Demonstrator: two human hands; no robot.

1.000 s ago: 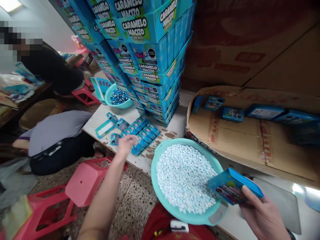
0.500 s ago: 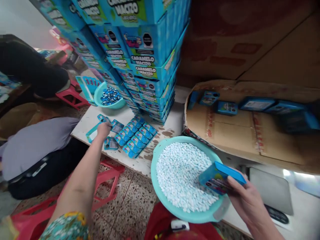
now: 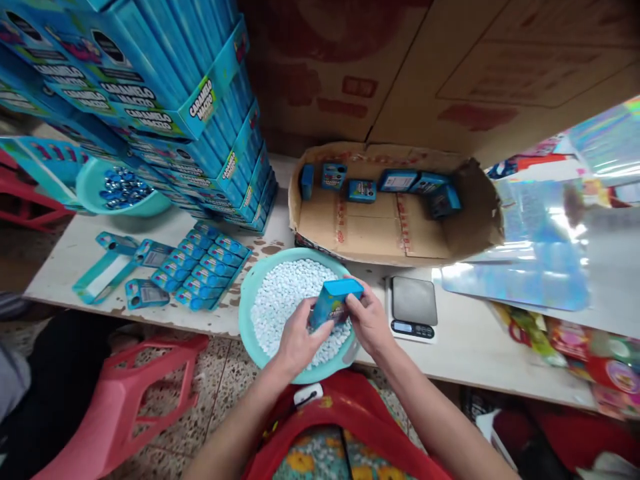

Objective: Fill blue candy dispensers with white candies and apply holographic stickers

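Both of my hands hold one small blue candy box [image 3: 331,301] above the turquoise basin [image 3: 246,313]. My left hand [image 3: 299,337] grips the box's left side, with its thumb toward me. On the right side, my right hand [image 3: 369,317] has its fingers and thumb closed round the box near the top. Small white candies [image 3: 287,293] fill much of the basin under the box. I cannot see inside the box.
A cardboard tray [image 3: 370,230] with several blue boxes lies behind the basin. To the right sits a digital scale [image 3: 414,303]. Left are grouped small boxes [image 3: 200,267], a tall stack of blue display boxes [image 3: 200,133] and a bowl of wrapped candies [image 3: 125,193]. A red stool [image 3: 125,400] stands below.
My left hand has moved from the boxes at the left of the table to the box in my right hand. The box is now more upright, and my view has swung right.
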